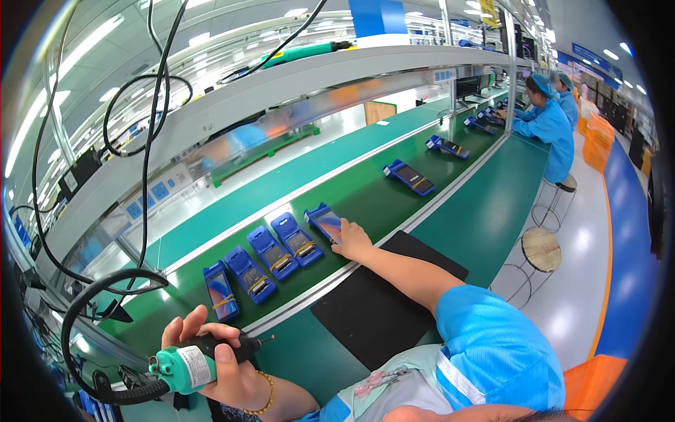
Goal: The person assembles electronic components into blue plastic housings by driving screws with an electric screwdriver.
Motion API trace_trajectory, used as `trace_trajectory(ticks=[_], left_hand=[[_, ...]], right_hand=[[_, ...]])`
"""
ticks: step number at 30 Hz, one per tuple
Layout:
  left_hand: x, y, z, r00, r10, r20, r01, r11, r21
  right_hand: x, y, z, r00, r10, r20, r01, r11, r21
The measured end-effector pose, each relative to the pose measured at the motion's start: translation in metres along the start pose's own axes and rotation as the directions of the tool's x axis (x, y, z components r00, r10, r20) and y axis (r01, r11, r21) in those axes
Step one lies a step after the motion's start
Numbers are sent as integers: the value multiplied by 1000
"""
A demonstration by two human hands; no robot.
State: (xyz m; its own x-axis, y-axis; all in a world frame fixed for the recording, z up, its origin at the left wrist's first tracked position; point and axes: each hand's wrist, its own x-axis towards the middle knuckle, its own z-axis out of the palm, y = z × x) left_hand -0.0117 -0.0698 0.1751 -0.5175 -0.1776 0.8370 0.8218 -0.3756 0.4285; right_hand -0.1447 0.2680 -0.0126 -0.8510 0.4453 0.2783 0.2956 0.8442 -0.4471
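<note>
My left hand (221,359) is wrapped around a green and black electric screwdriver (190,368), its bit pointing right over the bench edge. A coiled black cable runs from its rear end. Farther off, my right hand (353,240) grips the right edge of a blue handheld terminal (325,221) with a colourful screen, lying on the green conveyor belt (365,200). My fingertips are partly hidden against it. Left of it, several similar blue terminals stand in a row, yellow bands around them; the leftmost terminal (222,292) also shows a colourful front.
A black mat (373,316) covers part of the bench before me. More terminals (410,177) lie farther along the belt. Hanging black cables (151,141) loop at left, below a grey shelf (232,95). Co-workers in blue (545,126) sit at far right, near round stools (541,250).
</note>
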Motion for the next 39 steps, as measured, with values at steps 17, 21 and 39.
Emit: trace_trajectory(ticks=[17,21,39], left_hand=[[-4,3,12,1000,-1,3,1,997,-71],[-8,4,18,1000,6,-1,-6,998,-62],[-9,10,43,1000,-4,16,6,990,-138]], right_hand=[[-192,40,-107,619,-512,596,-762,-206,614],[-209,31,-99,542,-557,629,-837,-291,463],[-186,137,-119,983,19,-185,-103,884,-456]])
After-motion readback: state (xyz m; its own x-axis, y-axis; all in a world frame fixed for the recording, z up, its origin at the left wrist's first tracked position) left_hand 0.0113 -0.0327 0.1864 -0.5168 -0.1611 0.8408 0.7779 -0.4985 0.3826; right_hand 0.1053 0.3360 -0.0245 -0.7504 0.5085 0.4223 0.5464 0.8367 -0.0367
